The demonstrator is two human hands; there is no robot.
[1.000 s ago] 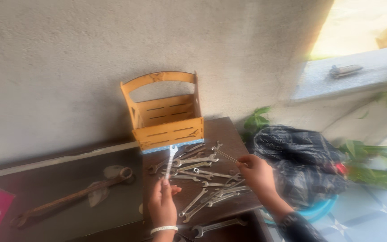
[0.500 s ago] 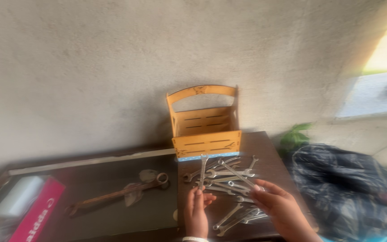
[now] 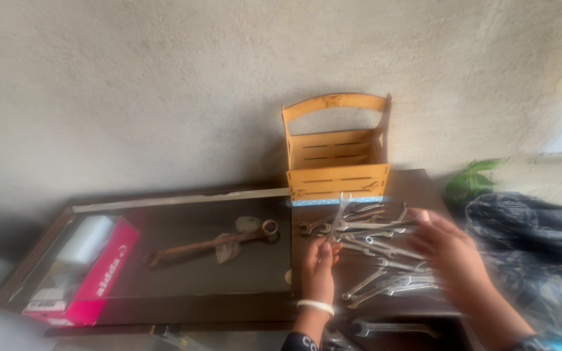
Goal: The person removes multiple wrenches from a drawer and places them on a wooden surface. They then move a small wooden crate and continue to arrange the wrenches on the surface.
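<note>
My left hand (image 3: 318, 272) has its fingers clamped on one slim steel spanner (image 3: 337, 220); my right hand (image 3: 451, 253), fingers spread, hovers over roughly a dozen more spanners (image 3: 375, 250).

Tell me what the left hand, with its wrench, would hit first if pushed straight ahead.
Likely the yellow wooden caddy: the left hand aims its small wrench at the front panel, though depth is unclear.

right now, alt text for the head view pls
The left hand holds a small silver open-end wrench upright over a pile of silver wrenches on a dark wooden table; the blurred right hand hovers above them, before a yellow wooden slatted caddy.
</note>
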